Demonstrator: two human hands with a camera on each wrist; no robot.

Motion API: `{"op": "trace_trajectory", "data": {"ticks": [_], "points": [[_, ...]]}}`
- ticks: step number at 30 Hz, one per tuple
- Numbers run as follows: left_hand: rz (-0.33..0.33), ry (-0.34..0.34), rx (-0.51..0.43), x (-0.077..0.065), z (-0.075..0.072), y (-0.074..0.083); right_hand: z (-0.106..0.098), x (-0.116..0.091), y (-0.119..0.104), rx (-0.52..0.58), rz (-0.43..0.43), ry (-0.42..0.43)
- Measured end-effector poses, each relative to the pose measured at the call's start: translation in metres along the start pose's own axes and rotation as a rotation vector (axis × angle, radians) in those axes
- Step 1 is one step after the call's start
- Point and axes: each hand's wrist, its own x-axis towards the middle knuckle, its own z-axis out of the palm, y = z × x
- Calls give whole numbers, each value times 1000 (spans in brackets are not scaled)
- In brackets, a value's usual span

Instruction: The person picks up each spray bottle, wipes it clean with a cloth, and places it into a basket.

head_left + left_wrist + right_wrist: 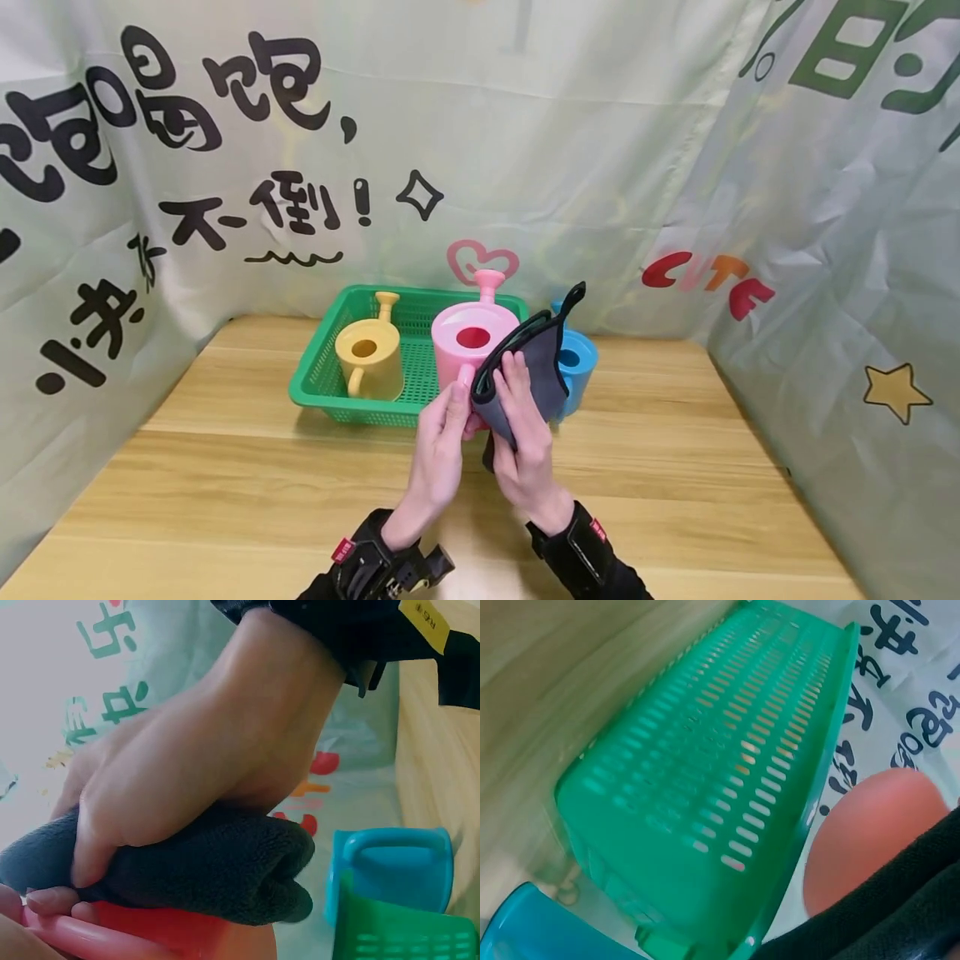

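My left hand (437, 450) grips the handle of a pink watering can (450, 342), tilted slightly in front of the basket. My right hand (528, 446) holds a folded grey cloth (543, 371) with black edging against the can's right side. In the left wrist view, the thumb of that hand (172, 765) lies over the dark fuzzy cloth (202, 870), above the pink can (150, 930). The right wrist view shows the can's rounded pink side (877, 832) beside the cloth (885, 907). Part of the can is hidden behind the cloth.
A green perforated basket (307, 379) stands at the back of the wooden table (247, 483), with a yellow watering can (382, 362) inside. Right of it is a blue watering can (581, 362), partly covered by the cloth. Printed fabric (585, 150) hangs behind and along the sides.
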Motion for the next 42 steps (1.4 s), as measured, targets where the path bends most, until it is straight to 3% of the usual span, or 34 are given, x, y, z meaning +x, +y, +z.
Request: {"op": "trace_trajectory", "data": {"ticks": [7,10,17,21,26,30,33,39,42], "points": [[73,-91,-105,-5,0,4,-13,9,5,94,102,15],[92,-108,-126,-5,-1,6,-15,11,6,85,122,22],[74,-79,-100,-3,-2,8,-7,7,4,-89,-61,12],[67,-72,-67,-3,-2,10,-4,6,3,-111,-93,18],[74,-88,-81,-3,-2,10,-5,8,4,-45,-45,21],[87,-103,-105,-3,-2,8,-10,9,6,52,41,12],[99,-112,-108,-3,-2,7,-12,9,8,60,66,22],[87,-96,-92,-5,-2,8,-7,6,8,-75,-95,38],[82,-87,-74,-5,-2,9,-5,6,8,-87,-119,43]]}}
